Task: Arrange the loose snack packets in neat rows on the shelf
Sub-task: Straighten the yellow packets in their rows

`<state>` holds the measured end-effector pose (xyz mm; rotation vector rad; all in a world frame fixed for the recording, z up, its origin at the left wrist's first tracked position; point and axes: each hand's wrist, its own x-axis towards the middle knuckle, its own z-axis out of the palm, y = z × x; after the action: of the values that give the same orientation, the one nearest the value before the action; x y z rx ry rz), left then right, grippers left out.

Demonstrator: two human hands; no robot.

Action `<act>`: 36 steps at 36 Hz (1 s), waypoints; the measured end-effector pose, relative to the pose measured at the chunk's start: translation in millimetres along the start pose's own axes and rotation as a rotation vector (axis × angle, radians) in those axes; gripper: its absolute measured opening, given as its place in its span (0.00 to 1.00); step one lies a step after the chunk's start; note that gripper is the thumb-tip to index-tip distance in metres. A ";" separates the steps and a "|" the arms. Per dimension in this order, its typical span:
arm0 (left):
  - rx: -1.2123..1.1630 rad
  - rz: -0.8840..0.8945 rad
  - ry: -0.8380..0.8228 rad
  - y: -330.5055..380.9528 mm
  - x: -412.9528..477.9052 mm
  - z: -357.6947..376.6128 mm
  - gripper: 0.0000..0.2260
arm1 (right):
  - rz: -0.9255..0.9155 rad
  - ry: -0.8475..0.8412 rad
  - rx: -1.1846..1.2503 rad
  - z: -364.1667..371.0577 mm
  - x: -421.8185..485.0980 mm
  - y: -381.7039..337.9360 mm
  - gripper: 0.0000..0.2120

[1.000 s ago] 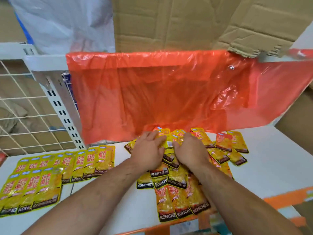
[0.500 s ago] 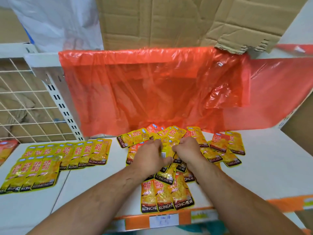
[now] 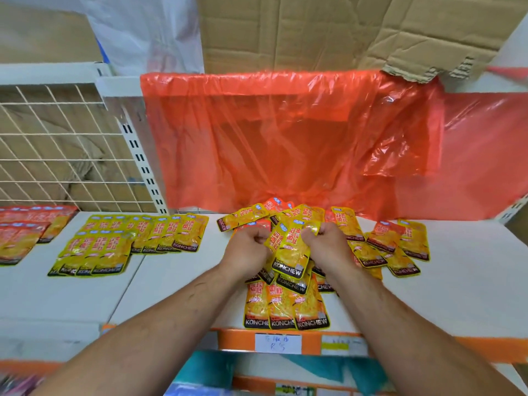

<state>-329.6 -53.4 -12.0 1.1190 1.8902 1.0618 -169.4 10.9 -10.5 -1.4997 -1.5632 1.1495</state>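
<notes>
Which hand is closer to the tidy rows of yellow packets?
Left. The left hand sits right of the tidy rows across bare shelf; the right hand is farther right, past the packets both hands grip.

On the shelf [image 3: 471,281] the held packets [image 3: 291,252] are at the centre, gripped by the left hand [image 3: 248,250] at their 9 o'clock and the right hand [image 3: 328,247] at their 3 o'clock. The loose pile [image 3: 343,221] lies under and behind them, from 12 to 3 o'clock. Three packets [image 3: 285,307] lie side by side at 6 o'clock, at the front edge above the label strip [image 3: 277,342]. The arranged rows [image 3: 128,241] lie well apart at 9 o'clock. The plastic sheet [image 3: 285,138] hangs behind the pile, below the cardboard [image 3: 314,32]; the wire grid [image 3: 57,144] stands at 10 o'clock.
</notes>
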 end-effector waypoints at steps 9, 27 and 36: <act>-0.293 -0.141 0.139 -10.9 -28.6 -35.1 0.16 | 0.053 -0.275 0.109 27.7 -13.9 -12.0 0.24; -0.695 -0.278 0.324 -90.2 -104.4 -174.4 0.20 | -0.136 -0.465 -0.155 153.2 -108.8 -80.0 0.17; -0.613 -0.320 0.372 -137.7 -157.1 -254.2 0.15 | -0.081 -0.533 -0.131 228.1 -185.7 -95.5 0.19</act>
<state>-532.1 -312.5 -2.2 0.2755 1.7367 1.5827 -394.9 -199.8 9.0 -1.2525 -2.0638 1.5058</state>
